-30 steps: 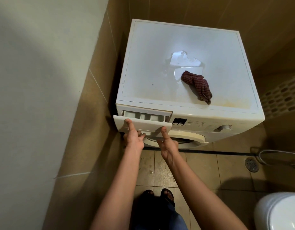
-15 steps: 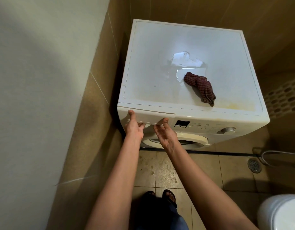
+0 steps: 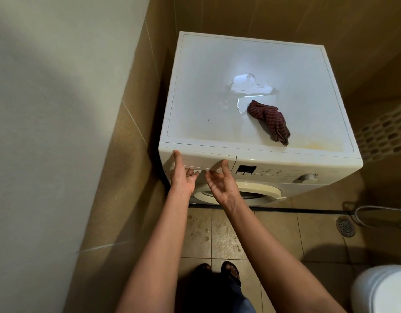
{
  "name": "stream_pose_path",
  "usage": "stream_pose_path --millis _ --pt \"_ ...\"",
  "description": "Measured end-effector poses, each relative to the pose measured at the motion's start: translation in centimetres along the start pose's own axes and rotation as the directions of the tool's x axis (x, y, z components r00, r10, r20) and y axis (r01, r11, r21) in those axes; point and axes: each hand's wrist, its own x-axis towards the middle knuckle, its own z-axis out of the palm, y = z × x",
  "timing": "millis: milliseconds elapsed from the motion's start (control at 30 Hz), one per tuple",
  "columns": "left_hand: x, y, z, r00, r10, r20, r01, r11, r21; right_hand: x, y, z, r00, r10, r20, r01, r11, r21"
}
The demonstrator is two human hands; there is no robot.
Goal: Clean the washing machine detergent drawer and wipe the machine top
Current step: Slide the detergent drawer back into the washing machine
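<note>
**Closed up, ready to wipe**

My left hand (image 3: 182, 177) pinches the drawer (image 3: 204, 160), flush in the machine's (image 3: 285, 164) front left corner: thumb on its face, fingers hooked under its lower edge. My right hand (image 3: 222, 187) hangs loose, only its thumb touching the drawer's right end. The cloth (image 3: 269, 119) lies crumpled near the top's (image 3: 206, 75) front edge, beside a puddle (image 3: 247, 86). It looks soft, light and likely damp, so I'd bunch it at its middle.

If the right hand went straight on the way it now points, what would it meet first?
The closed detergent drawer front: the right hand points at it, its thumb seemingly touching the panel, though depth is unclear.
</note>
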Motion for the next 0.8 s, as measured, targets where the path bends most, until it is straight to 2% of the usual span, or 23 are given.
stream_pose_path --millis 200,333,467,633,733,800 --pt "0.0 0.1 0.8 1.0 0.007 0.001 -0.007 0.998 0.061 -0.5 0.6 1.9 0.997 -0.021 0.071 0.016 0.997 0.073" --pt "0.2 0.3 0.6 1.0 0.024 0.004 -0.025 0.997 0.072 0.1 0.8 3.2 0.996 -0.033 -0.081 0.044 0.99 0.132" --pt "0.2 0.2 0.2 0.999 0.043 0.002 -0.043 0.995 0.09 -0.6 1.4 3.8 0.982 -0.064 -0.178 0.079 0.994 0.08" --pt "0.0 -0.1 0.1 0.999 0.049 0.001 -0.049 0.995 0.083 -1.0 1.3 3.8 0.978 -0.091 -0.186 0.098 0.995 0.03" --pt "-0.2 -1.2 -0.8 0.997 0.069 -0.036 -0.065 0.992 0.11 -1.8 2.1 3.0 0.978 -0.058 -0.198 0.058 0.998 -0.009" --pt "-0.5 -1.8 -1.8 0.997 0.079 -0.026 -0.075 0.989 0.126 -2.6 2.6 2.2 0.987 -0.044 -0.156 0.041 0.999 -0.026"
